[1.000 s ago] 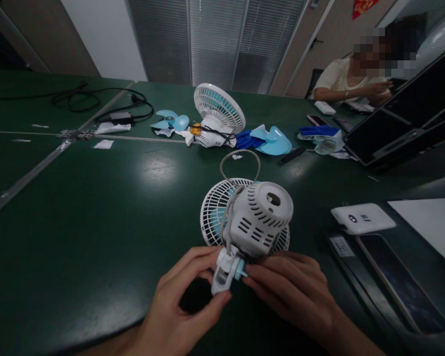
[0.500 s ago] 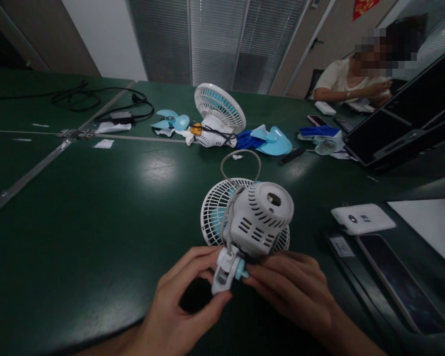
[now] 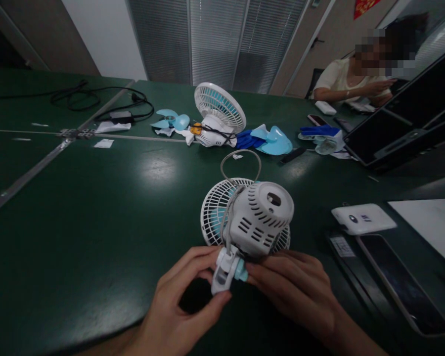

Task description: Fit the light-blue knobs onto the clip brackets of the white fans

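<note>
Facedown, white fan [image 3: 261,217], left hand [image 3: 181,296] holding bracket [image 3: 220,283]

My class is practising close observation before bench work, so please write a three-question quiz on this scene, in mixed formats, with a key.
1. True or false: the left hand is holding a phone.
2. Multiple choice: what colour is the knob at the right hand?
A) orange
B) light blue
C) black
3. Fill in the missing words: the farther fan sits between two light-blue fan ____.

Key
1. False: it holds the white bracket beside the slotted motor housing.
2. B
3. blade sets
</note>
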